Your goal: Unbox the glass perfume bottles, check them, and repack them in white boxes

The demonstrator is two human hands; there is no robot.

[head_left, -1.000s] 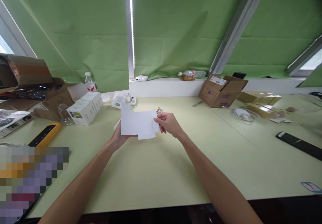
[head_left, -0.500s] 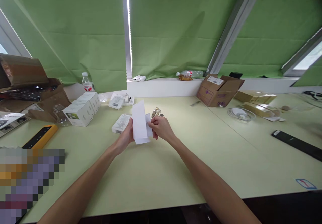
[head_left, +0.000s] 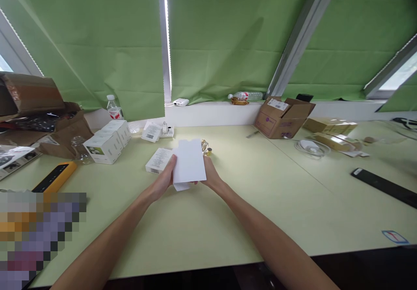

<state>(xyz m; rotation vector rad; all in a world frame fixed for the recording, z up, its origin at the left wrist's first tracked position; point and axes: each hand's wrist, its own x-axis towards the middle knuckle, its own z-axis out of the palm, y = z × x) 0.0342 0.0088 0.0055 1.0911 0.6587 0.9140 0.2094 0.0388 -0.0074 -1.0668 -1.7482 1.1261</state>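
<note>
A white paper box point(head_left: 189, 161) is held up over the table, its plain broad face toward me, with a small notch in its top edge and a flap hanging below. My left hand point(head_left: 166, 172) grips its left side, thumb on the front and fingers behind. Behind the right side is my right hand point(head_left: 211, 173), closed against the box; most of its fingers are hidden, with a fingertip showing under the lower edge. Just beyond lies a shiny gold-coloured object point(head_left: 205, 146), partly covered. A printed white box point(head_left: 158, 159) lies flat beside my left hand.
White cartons point(head_left: 106, 142) stand at the left near a yellow-and-black device point(head_left: 55, 177). Toward the back are a small glass bottle point(head_left: 164, 128) and an opened white box point(head_left: 151, 131). A cardboard box point(head_left: 282, 118), a coiled cable point(head_left: 312, 148) and a black bar point(head_left: 384, 186) lie to the right.
The white paper box has turned so its broad face points at me. My right hand has moved from its open flap to behind its right side. My left hand keeps its hold.
</note>
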